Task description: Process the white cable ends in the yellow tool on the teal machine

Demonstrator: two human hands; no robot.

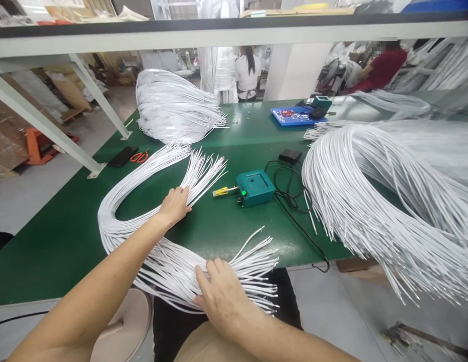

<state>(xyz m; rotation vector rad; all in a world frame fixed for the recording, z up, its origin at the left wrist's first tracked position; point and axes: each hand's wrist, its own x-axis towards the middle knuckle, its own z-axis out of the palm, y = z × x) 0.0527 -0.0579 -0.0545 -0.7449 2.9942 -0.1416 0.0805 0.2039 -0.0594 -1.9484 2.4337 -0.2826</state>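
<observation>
A long looped bundle of thin white wires (117,201) lies on the green table (226,226) in a horseshoe shape. My left hand (175,203) rests on its far end, fingers curled around the strands near the fanned-out tips. My right hand (219,291) lies flat on the near end of the bundle at the table's front edge, fingers spread over the wires. A small teal box (254,187) with a yellow connector (221,191) stands just right of the left hand.
A big heap of white wires (388,201) fills the right side, and another pile (173,105) lies at the far left. Black cable (290,201) trails from the box. Red scissors (139,156), a black phone (123,156), and a blue tray (294,115) sit farther back. People work beyond the table.
</observation>
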